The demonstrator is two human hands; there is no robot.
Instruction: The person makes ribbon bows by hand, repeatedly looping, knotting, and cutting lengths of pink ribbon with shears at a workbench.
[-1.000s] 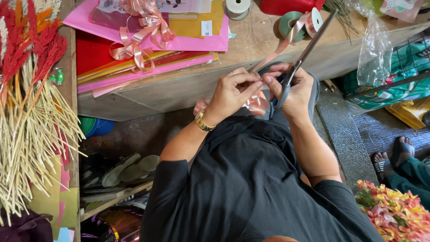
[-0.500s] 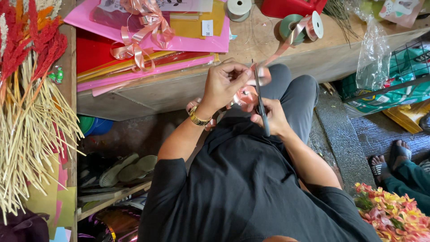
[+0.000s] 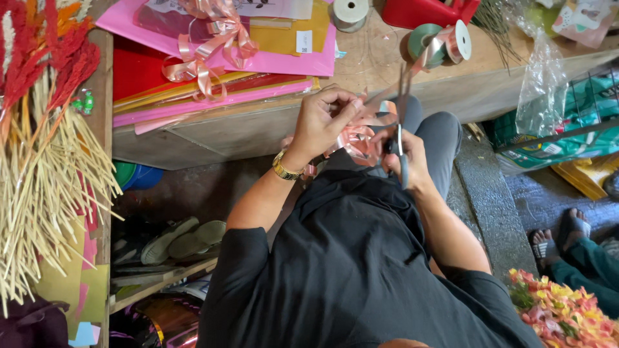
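Head view looks straight down on my seated operator, and I read the scissors first: their long axis runs almost vertically in the frame, thin grey metal blades pointing up and away from the body toward the wooden bench, dark handle end toward the lap. The right hand is clenched around those handles, fingers wrapped through and over them. The blades look blurred, so I cannot tell how far apart they stand.

Just left of the blades sits the pink ribbon bow, a bunch of glossy satin loops, soft and curled, held in front of the chest and above the grey trouser knees. The left hand grasps it from above, fingertips pinched on the loops, a gold watch on that wrist. A narrow pink strand rises from the bow toward the ribbon spools on the bench, one green, one shiny pink, both round and lying on edge.

On the bench I see stacked flat sheets of pink, red and yellow paper with another finished pink bow lying on top. Dry straw-coloured stems with red plumes fan out at far left. Crumpled clear plastic hangs at the right.
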